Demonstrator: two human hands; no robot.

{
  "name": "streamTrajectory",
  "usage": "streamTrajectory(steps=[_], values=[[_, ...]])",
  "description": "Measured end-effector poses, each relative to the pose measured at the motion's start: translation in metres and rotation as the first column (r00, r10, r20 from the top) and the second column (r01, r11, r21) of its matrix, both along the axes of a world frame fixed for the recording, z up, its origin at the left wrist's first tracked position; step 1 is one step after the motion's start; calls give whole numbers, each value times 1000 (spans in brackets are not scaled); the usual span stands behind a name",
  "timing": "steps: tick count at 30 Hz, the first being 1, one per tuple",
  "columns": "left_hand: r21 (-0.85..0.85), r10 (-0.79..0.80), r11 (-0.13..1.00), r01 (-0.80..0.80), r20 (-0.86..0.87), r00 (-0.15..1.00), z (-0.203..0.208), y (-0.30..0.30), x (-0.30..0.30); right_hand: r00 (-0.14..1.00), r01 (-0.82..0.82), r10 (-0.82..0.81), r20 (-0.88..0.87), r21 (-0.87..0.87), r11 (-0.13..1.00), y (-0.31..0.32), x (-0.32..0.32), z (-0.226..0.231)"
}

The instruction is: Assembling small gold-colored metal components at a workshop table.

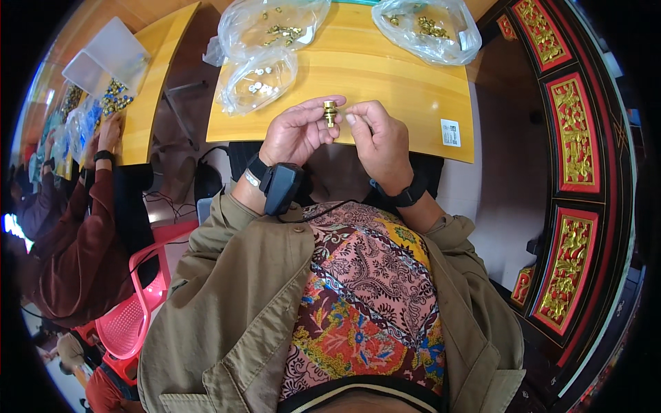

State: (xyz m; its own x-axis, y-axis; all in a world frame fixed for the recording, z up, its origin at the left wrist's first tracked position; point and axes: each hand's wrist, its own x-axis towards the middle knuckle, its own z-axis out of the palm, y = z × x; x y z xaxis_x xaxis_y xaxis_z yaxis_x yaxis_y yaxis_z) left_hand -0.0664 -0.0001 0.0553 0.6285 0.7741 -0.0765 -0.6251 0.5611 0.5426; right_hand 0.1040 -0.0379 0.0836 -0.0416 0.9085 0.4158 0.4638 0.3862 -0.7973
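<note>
My left hand point(301, 129), palm turned up, holds a small brass fitting point(330, 113) upright between thumb and fingers. The fitting is gold-coloured and stepped, with a wider top and a dark line round its middle. Just to its right, my right hand point(379, 141) is closed in a pinch, its fingertips close to the fitting but apart from it. What lies between those fingertips, if anything, is too small to name. Both hands are above the near edge of the yellow wooden table point(392, 89).
Clear plastic bags of brass parts point(284, 31) point(434, 31) lie at the back left and back right. A smaller bag of white pieces point(260, 86) is nearer. A white label point(450, 133) marks the right corner. Leftward, a co-worker's hand point(109, 132) reaches among parts by a pink chair point(141, 303).
</note>
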Motion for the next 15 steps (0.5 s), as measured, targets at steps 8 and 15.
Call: streamTrajectory(steps=[8, 15], values=[[-4, -35, 999, 35, -29, 999, -6, 2, -1, 989, -19, 12, 146, 49, 999, 2, 5, 3], [10, 34, 999, -34, -66, 997, 0, -4, 4, 994, 9, -15, 110, 53, 999, -4, -2, 2]])
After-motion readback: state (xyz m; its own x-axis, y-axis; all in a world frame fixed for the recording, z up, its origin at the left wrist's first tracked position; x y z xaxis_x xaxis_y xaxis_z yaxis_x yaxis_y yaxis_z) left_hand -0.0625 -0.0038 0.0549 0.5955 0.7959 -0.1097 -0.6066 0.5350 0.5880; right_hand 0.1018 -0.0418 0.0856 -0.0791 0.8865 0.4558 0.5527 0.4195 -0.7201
